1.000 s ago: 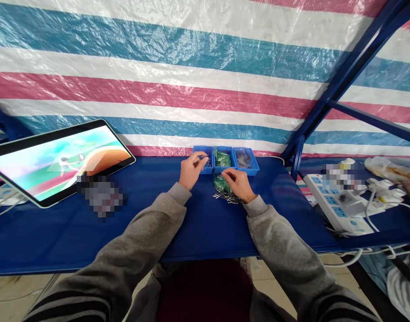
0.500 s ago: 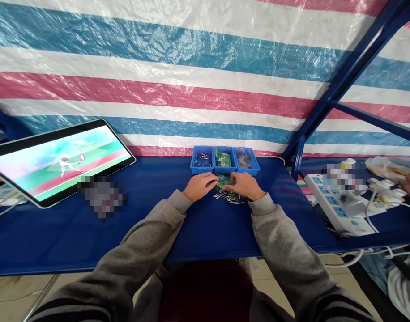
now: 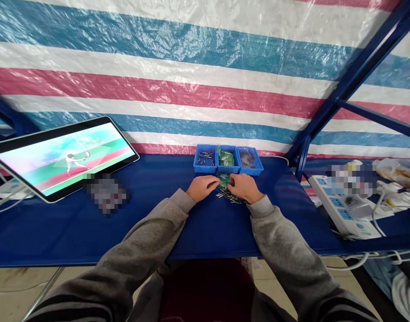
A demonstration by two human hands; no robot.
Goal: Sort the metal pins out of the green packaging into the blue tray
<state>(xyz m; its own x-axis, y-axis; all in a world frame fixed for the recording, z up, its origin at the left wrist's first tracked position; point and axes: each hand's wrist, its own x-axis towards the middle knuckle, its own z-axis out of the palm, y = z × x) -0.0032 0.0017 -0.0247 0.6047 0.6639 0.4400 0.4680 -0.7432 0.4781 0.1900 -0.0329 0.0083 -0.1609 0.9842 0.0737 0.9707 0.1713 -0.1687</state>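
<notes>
Both hands have come together low on the bench since a second ago, when the left one was up at the leftmost bin; now the left hand (image 3: 201,188) lies on the blue table (image 3: 178,223) with its fingertips reaching right to the small green circuit board (image 3: 224,180). On the other side, the right hand (image 3: 245,188) meets it, fingers curled onto the same board, so the board sits pinched between the two hands, just in front of the bins. Whether either grip is truly tight I cannot tell, it is too small. Loose metal pins (image 3: 232,197) lie scattered on the table right under and beside the right hand. Behind, three blue bins stand in a row against the striped tarpaulin (image 3: 191,80): pin bin (image 3: 205,159), green-board bin (image 3: 227,159), third bin (image 3: 249,159). Off to the left a tablet (image 3: 62,156) leans, screen lit. At far right lies a white power strip (image 3: 342,210).
</notes>
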